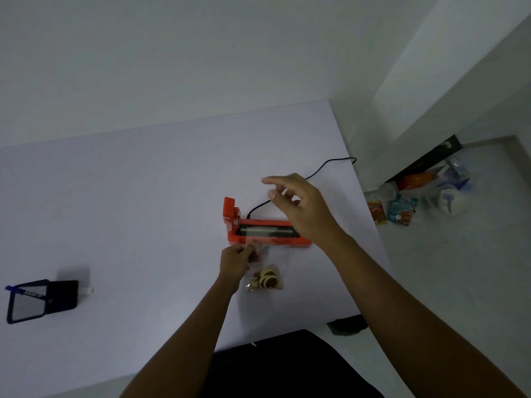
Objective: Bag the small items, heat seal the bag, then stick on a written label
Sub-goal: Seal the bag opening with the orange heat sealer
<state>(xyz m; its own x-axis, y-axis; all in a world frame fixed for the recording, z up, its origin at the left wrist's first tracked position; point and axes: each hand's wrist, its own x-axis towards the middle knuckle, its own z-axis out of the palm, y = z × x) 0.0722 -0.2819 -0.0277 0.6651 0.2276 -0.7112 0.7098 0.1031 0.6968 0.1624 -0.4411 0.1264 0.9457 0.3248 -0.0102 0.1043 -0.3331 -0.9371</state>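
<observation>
**Q:** What surface and room are showing here?
**A:** A smooth, matte, pale table (143, 196) is meeting a plain white wall (201, 53) behind the sealer (267, 231). To the sealer's right the table edge is giving way to a pale floor (459, 268), where coloured packets (402, 209) are lying well apart from the sealer.

**Q:** And the sealer itself?
**A:** It is sitting flat: a long, boxy body of orange plastic, with a dark slot running along its top and a raised block standing at its left end. A thin black cord (316, 170) is curving away behind it.

**Q:** Where is the bag lying?
**A:** The clear, thin plastic bag (273, 259) is lying just in front of the sealer, its upper edge reaching the sealer's front. Round tan and brown small items (267, 280) are bunching at its near end.

**Q:** What are the hands doing?
**A:** The left hand (235, 262) is pinching the bag's upper left corner, fingers curled together on the film. The right hand (301, 208) is hovering above the sealer's right end, fingers apart and loosely bent, gripping nothing. Far left of the sealer, a black mesh holder (27, 301) is carrying a blue pen (24, 291).
</observation>
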